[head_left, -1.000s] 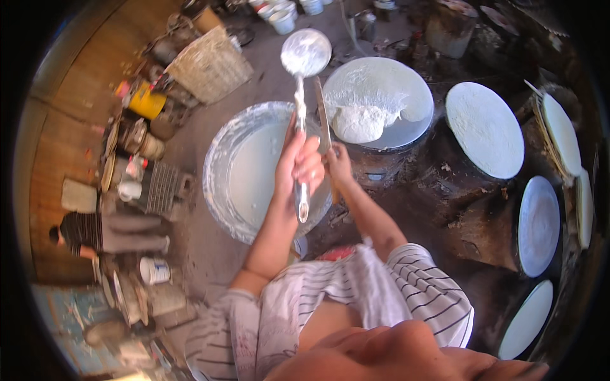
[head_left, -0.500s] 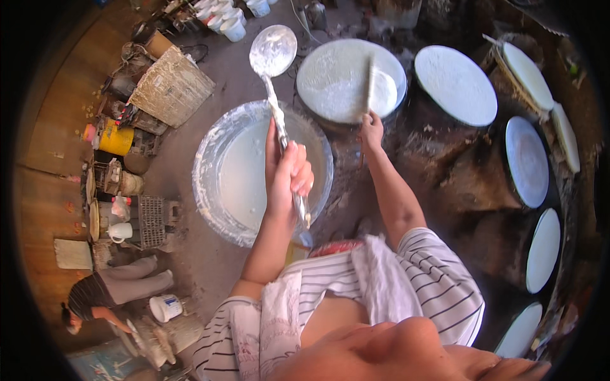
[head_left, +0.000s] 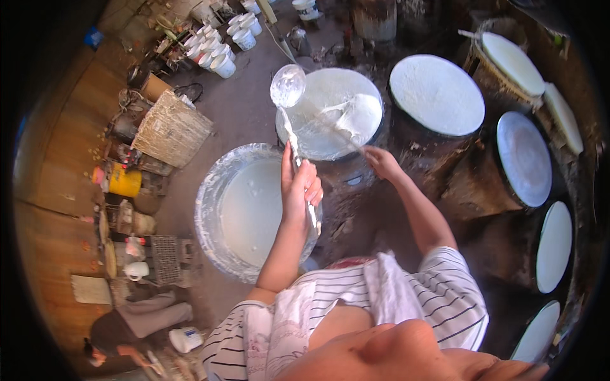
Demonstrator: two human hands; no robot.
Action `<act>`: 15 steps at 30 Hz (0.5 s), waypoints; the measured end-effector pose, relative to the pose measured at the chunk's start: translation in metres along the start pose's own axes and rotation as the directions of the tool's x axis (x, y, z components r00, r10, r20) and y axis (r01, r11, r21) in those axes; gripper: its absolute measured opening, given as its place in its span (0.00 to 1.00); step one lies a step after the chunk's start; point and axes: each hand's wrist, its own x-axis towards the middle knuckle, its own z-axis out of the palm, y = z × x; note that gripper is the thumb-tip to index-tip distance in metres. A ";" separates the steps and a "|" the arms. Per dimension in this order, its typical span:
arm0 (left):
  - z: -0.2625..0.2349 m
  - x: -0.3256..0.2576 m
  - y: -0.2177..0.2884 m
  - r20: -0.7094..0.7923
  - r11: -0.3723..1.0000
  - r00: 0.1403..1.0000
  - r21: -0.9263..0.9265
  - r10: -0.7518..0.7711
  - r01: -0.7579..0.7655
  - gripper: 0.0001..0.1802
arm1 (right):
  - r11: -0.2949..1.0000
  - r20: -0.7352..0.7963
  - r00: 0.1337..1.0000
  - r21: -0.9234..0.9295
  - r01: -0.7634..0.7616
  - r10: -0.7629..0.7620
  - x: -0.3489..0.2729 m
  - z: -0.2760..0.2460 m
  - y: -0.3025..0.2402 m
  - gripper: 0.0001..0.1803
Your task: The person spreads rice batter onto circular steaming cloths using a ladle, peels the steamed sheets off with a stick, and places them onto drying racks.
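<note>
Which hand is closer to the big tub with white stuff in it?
The left hand. It grips a ladle and appears over the right side of the tub, while the right hand is farther right, outside its rim.

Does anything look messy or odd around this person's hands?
A bit messy: the tub and the ladle handle beyond the left hand are smeared white. On the round plate by the right hand, a thick white patch sits rightward, looking uneven.
</note>
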 end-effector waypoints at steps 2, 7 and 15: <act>0.005 0.010 -0.001 -0.030 1.000 0.999 -0.007 -0.026 0.026 0.31 | 0.979 0.170 0.968 0.050 -0.197 0.186 -0.059 -0.026 -0.007 0.16; 0.060 0.060 -0.038 0.066 0.993 0.993 -0.051 -0.102 0.106 0.31 | 0.957 -0.047 0.971 0.186 -0.223 0.235 0.002 -0.099 0.001 0.15; 0.056 0.083 -0.003 0.282 0.751 0.900 -0.497 -0.333 0.434 0.20 | 0.823 -0.356 0.921 -0.563 -0.074 -0.160 -0.037 -0.117 0.014 0.20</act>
